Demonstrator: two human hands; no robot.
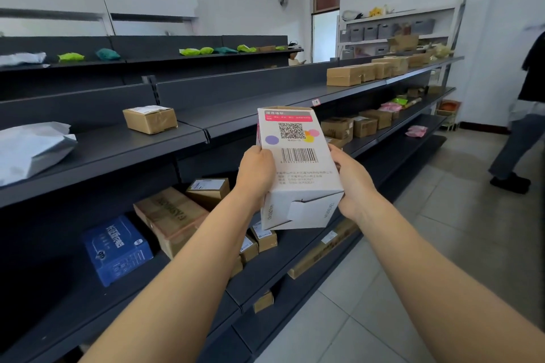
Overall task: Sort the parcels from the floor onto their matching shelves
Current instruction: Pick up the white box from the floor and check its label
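Both bare forearms reach forward from the bottom edge. Left hand point(256, 171) and right hand point(352, 183) clasp opposite sides of a white rectangular cardboard carton point(298, 168) with barcode, QR code and pink banner, held in the air in front of the dark grey metal shelving point(188, 138), printed face up, tilted. Low shelf behind it: blue printed box point(116, 249), large brown cardboard box point(171, 218), several small brown boxes just beside the left forearm. Next shelf up: grey plastic mailer bag point(32, 150) at left, one small taped brown box point(150, 119) apart from it. Farther right, a row of brown boxes point(371, 71) touching side by side. Far back shelf: green and teal soft pouches point(212, 51). Person in dark clothing point(519, 132) stands on the tiled floor at right.
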